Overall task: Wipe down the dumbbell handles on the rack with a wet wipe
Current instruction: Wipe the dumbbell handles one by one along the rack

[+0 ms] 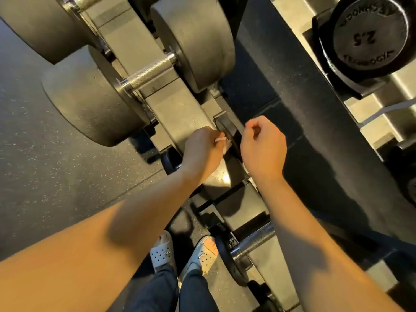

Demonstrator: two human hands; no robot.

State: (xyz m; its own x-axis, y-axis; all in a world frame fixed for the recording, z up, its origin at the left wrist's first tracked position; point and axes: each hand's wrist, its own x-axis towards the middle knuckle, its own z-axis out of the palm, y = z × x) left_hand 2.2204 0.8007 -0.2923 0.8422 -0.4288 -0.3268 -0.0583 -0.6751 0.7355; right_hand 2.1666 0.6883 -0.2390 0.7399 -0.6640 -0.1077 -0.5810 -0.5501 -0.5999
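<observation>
While looking straight down past two bare forearms, grips a crumpled white wet wipe (222, 144) in the left hand (202, 149), fingers curled round it, only a shred of white showing past the knuckles. Holds that hand low on the grey steel rack rail (177, 109), between the two black end plates of a small dumbbell (227, 129); handle there hidden under the hand, so cannot tell whether wipe and handle touch. Carries the right hand (263, 145) just beside it, over the dark gap behind the rail, fingers curled into a fist with nothing in them, touching nothing. Farther up the rail, sees a large dumbbell with thick grey round heads (90, 102) and a bare knurled silver handle (149, 73) lying across the rail. Nearer the feet, sees another knurled steel bar (254, 242) across the same rail. At top right, sees a black round dumbbell head marked 2.5 (364, 39). Stands in pale perforated clogs (161, 253) on black speckled rubber floor (56, 154).
</observation>
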